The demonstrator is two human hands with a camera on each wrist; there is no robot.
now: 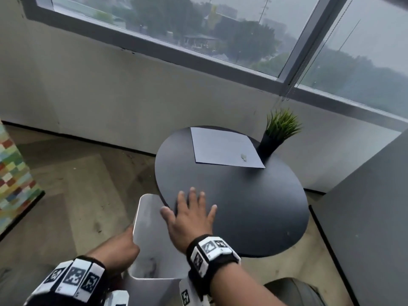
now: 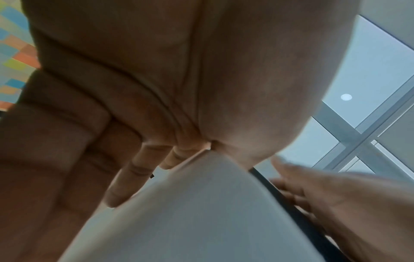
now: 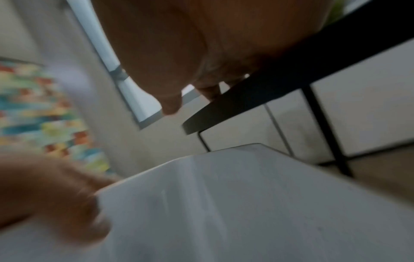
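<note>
My right hand (image 1: 190,214) lies flat with spread fingers on the near left edge of a round black table (image 1: 247,208). In the right wrist view, the right hand (image 3: 179,46) rests on the table's dark rim (image 3: 224,109). Beside and below the table edge is a white bin (image 1: 152,252). My left hand (image 1: 120,242) grips its left rim. The left wrist view shows the left hand (image 2: 156,74) with fingers on one side of the bin wall (image 2: 190,212) and the thumb base on the other. A white paper sheet (image 1: 220,146) with a small pale lump (image 1: 243,157) lies at the table's far side.
A green plant in a black pot (image 1: 268,146) stands at the table's far right edge. A grey panel (image 1: 364,217) rises on the right, and a multicoloured panel (image 1: 13,177) on the left. A white wall under windows runs behind, above wooden floor (image 1: 88,184).
</note>
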